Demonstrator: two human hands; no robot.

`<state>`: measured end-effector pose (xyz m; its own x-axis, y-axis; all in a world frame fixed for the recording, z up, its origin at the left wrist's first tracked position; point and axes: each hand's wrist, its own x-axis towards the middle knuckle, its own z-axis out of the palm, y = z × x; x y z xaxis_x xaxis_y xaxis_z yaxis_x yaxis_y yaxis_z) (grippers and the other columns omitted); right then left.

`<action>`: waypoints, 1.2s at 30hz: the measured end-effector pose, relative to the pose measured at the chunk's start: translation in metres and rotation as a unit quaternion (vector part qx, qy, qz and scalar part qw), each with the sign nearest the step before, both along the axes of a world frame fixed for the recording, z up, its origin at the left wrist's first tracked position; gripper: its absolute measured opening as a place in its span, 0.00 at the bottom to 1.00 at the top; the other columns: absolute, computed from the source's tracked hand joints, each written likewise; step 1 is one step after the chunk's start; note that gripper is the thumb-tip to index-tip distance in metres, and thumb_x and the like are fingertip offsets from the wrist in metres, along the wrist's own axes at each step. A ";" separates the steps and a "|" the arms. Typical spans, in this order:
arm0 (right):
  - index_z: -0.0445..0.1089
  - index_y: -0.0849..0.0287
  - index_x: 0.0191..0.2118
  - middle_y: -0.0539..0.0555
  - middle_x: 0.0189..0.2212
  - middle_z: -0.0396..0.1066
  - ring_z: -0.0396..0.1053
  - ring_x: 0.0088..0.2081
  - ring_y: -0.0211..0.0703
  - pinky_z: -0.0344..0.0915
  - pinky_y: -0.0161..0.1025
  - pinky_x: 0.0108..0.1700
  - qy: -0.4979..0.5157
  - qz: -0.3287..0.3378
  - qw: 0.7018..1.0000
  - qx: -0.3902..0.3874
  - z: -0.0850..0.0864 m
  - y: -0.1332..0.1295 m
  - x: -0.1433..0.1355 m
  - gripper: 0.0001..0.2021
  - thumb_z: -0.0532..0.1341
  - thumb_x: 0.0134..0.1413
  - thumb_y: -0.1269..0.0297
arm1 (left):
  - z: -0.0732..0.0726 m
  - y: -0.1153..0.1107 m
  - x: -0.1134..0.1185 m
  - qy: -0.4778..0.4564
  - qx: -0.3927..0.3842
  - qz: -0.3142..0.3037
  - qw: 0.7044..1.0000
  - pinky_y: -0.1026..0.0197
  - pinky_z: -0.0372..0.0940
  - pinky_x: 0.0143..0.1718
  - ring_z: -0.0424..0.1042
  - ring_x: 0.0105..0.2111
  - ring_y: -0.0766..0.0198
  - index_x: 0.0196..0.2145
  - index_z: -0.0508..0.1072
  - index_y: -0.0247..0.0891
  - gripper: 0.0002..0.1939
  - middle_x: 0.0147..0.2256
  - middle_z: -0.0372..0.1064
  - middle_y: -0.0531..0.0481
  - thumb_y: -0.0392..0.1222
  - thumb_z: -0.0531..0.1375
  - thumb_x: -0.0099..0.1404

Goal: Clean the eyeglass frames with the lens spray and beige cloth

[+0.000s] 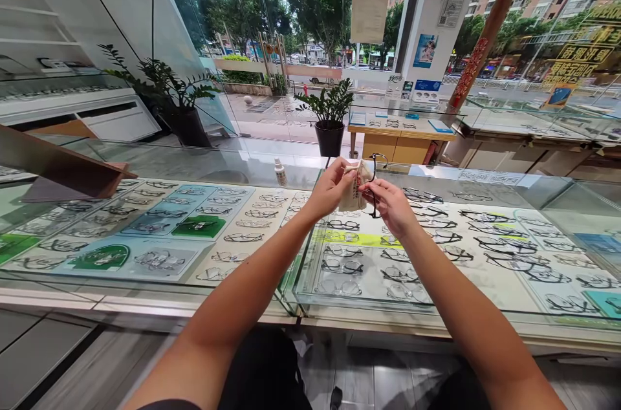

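Note:
Both my hands meet above the glass counter, near the middle of the view. My left hand (pixel 333 190) is closed on a beige cloth (pixel 353 198) with reddish print, which hangs below its fingers. Against the cloth's right side, my right hand (pixel 388 202) pinches a pair of dark-rimmed glasses (pixel 375 209). The glasses are held on edge, one rim showing above the fingers and one dark part below. Cloth partly covers the lens area, and the fingertips hide some of the frame.
A glass display case (pixel 310 297) with rows of glasses spans the front. On its top stand a small white bottle (pixel 280 172) and, at left, a brown tilted panel (pixel 72 161). Potted plants (pixel 330 137) and a wooden table (pixel 402 138) are beyond.

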<state>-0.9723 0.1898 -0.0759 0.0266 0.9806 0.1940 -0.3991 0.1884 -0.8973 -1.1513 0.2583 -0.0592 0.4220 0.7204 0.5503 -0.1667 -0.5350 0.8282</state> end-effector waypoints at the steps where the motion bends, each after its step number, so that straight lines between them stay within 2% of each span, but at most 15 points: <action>1: 0.82 0.53 0.34 0.53 0.40 0.85 0.79 0.45 0.43 0.73 0.42 0.59 0.004 -0.010 1.000 0.005 0.000 0.000 0.001 0.18 0.81 0.46 0.47 | -0.001 -0.001 0.001 0.004 0.004 -0.001 1.000 0.60 0.65 0.42 0.69 0.37 0.63 0.39 0.66 0.41 0.26 0.38 0.71 0.51 0.68 0.64 0.70; 7: 0.81 0.51 0.37 0.51 0.41 0.84 0.78 0.45 0.44 0.73 0.44 0.58 0.037 -0.086 0.995 0.031 0.001 0.005 0.008 0.16 0.80 0.49 0.49 | -0.010 -0.007 0.006 0.041 0.002 -0.016 0.999 0.58 0.67 0.47 0.73 0.43 0.60 0.43 0.68 0.42 0.23 0.43 0.76 0.48 0.66 0.62 0.73; 13: 0.79 0.50 0.38 0.49 0.41 0.83 0.76 0.44 0.42 0.73 0.41 0.53 0.065 -0.108 0.991 0.049 -0.001 0.008 0.009 0.15 0.79 0.49 0.51 | -0.013 -0.014 0.010 0.050 -0.008 -0.057 0.997 0.54 0.70 0.52 0.76 0.47 0.57 0.44 0.70 0.41 0.19 0.47 0.78 0.44 0.61 0.62 0.75; 16: 0.79 0.51 0.38 0.49 0.41 0.82 0.76 0.42 0.40 0.73 0.40 0.51 0.078 -0.106 0.990 0.045 -0.002 0.009 0.007 0.15 0.79 0.49 0.51 | -0.014 -0.017 0.013 0.050 -0.008 -0.082 0.995 0.51 0.70 0.58 0.76 0.55 0.54 0.44 0.70 0.41 0.17 0.58 0.75 0.40 0.58 0.63 0.75; 18: 0.78 0.51 0.38 0.49 0.40 0.81 0.75 0.41 0.40 0.74 0.39 0.50 0.080 -0.105 0.990 0.045 -0.005 0.009 0.005 0.16 0.79 0.48 0.51 | -0.015 -0.020 0.015 0.054 0.013 -0.067 0.996 0.51 0.70 0.59 0.73 0.59 0.53 0.42 0.71 0.40 0.17 0.61 0.70 0.39 0.57 0.63 0.75; 21: 0.78 0.51 0.38 0.49 0.39 0.81 0.75 0.41 0.40 0.74 0.39 0.48 0.077 -0.101 0.991 0.046 -0.008 0.010 0.002 0.17 0.80 0.48 0.50 | -0.017 -0.024 0.018 0.064 0.040 -0.027 0.997 0.54 0.73 0.55 0.70 0.59 0.52 0.42 0.74 0.40 0.17 0.58 0.65 0.39 0.58 0.64 0.73; 24: 0.78 0.50 0.39 0.48 0.38 0.81 0.76 0.42 0.41 0.75 0.40 0.48 0.077 -0.098 0.991 0.044 -0.010 0.010 0.000 0.18 0.80 0.48 0.50 | -0.017 -0.027 0.019 0.080 0.057 -0.019 0.995 0.53 0.74 0.55 0.69 0.58 0.51 0.42 0.76 0.41 0.19 0.54 0.64 0.41 0.61 0.64 0.73; 29: 0.78 0.51 0.38 0.50 0.38 0.81 0.77 0.42 0.42 0.77 0.39 0.47 0.096 -0.090 0.990 0.039 -0.009 0.008 -0.003 0.17 0.81 0.47 0.52 | -0.015 -0.029 0.019 0.078 0.106 0.010 0.991 0.46 0.65 0.65 0.69 0.57 0.50 0.40 0.77 0.40 0.27 0.49 0.67 0.40 0.64 0.50 0.80; 31: 0.78 0.50 0.38 0.48 0.38 0.81 0.76 0.40 0.40 0.77 0.37 0.45 0.106 -0.077 0.991 0.039 -0.008 0.007 -0.004 0.17 0.81 0.47 0.52 | -0.017 -0.031 0.021 0.067 0.102 0.029 0.992 0.48 0.66 0.62 0.70 0.54 0.52 0.39 0.76 0.40 0.24 0.48 0.68 0.41 0.62 0.54 0.79; 33: 0.78 0.50 0.38 0.48 0.38 0.81 0.76 0.39 0.39 0.76 0.36 0.43 0.104 -0.062 0.992 0.035 -0.007 0.005 -0.004 0.17 0.81 0.48 0.51 | -0.022 -0.032 0.025 0.042 0.066 0.019 0.997 0.52 0.68 0.55 0.72 0.49 0.55 0.41 0.72 0.41 0.19 0.46 0.70 0.44 0.60 0.62 0.75; 36: 0.77 0.50 0.38 0.49 0.39 0.81 0.75 0.37 0.39 0.75 0.36 0.39 0.100 -0.051 0.994 0.021 -0.005 0.002 -0.004 0.17 0.80 0.50 0.50 | -0.030 -0.031 0.031 -0.016 -0.028 -0.019 0.999 0.58 0.68 0.45 0.73 0.41 0.61 0.44 0.65 0.42 0.24 0.42 0.70 0.49 0.60 0.71 0.68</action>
